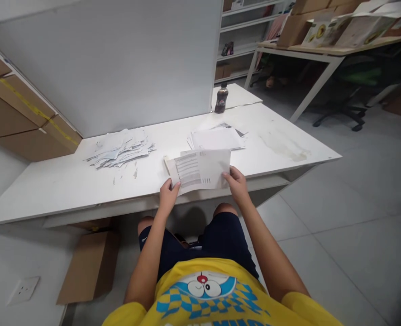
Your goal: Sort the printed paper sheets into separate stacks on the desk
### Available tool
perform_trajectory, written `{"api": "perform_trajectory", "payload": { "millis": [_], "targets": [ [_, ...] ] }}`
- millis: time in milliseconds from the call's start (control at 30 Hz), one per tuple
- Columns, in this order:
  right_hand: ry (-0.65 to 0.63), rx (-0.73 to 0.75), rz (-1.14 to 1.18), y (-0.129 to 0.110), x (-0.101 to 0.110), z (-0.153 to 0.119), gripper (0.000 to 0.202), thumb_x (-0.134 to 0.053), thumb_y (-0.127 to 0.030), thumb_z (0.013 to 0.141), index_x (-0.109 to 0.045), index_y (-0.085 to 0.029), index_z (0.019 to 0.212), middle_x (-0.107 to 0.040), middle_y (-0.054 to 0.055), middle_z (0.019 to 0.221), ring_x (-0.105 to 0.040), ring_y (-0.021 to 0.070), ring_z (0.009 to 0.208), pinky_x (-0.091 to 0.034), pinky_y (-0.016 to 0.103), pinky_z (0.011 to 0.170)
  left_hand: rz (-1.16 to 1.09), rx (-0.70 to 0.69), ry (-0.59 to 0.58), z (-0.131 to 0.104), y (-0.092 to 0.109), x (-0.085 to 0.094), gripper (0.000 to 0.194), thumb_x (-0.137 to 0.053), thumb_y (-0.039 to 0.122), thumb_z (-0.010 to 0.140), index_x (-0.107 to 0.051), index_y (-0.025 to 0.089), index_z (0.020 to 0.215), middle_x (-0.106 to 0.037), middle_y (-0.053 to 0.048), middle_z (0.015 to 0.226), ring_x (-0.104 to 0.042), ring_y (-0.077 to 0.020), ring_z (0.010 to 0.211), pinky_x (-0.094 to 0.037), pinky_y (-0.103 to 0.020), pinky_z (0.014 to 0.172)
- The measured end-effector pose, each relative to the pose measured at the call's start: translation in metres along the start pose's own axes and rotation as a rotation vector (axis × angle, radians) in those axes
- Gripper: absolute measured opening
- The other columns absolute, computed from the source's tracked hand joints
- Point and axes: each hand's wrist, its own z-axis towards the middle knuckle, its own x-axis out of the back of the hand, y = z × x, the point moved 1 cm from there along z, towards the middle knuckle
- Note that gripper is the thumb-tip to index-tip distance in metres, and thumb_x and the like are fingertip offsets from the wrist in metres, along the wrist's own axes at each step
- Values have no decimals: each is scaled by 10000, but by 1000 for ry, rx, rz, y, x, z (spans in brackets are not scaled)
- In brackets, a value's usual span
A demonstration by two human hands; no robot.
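A printed sheet of paper point(214, 167) is stretched between my two hands at the table's front edge. Its left part carries a block of dense printed lines; the right part is mostly blank. My left hand point(168, 194) pinches the lower left corner, thumb on top. At the right edge, my right hand point(237, 182) grips the sheet the same way. Just behind it lies a small stack of papers point(217, 138), white on top with a dark printed piece sticking out. A small roll or strip of cream-coloured material point(167, 164) shows beside the sheet's left end.
A messy heap of torn paper point(122, 147) lies on the left of the white table point(61, 185). A dark drink bottle point(221, 98) stands at the back, by a grey panel point(119, 59). Cardboard boxes point(20, 108) are stacked at left; another box point(88, 267) sits below the table.
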Motion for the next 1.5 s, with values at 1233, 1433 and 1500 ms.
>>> {"api": "perform_trajectory", "payload": {
  "millis": [1233, 1433, 1500],
  "targets": [
    [-74, -417, -43, -4, 8, 11, 367, -697, -396, 573, -684, -201, 884, -725, 12, 731, -664, 216, 682, -497, 296, 612, -142, 212, -78, -50, -7, 10, 582, -527, 677, 820, -453, 193, 506, -405, 19, 487, -404, -132, 516, -340, -252, 544],
    [-133, -410, -68, 4, 3, 20, 356, -684, -410, 577, -671, -203, 867, -721, 24, 746, -659, 220, 690, -499, 306, 625, -152, 213, 8, -45, -11, 5, 557, -509, 654, 836, -444, 198, 521, -422, 12, 511, -430, -143, 541, -350, -260, 558],
    [-158, -407, -77, 7, 2, 24, 355, -668, -406, 591, -677, -202, 881, -723, 31, 768, -659, 223, 699, -500, 310, 634, -143, 201, 31, -45, -12, 7, 534, -528, 634, 831, -436, 201, 532, -410, 18, 519, -418, -139, 549, -341, -254, 550]
  ]
}}
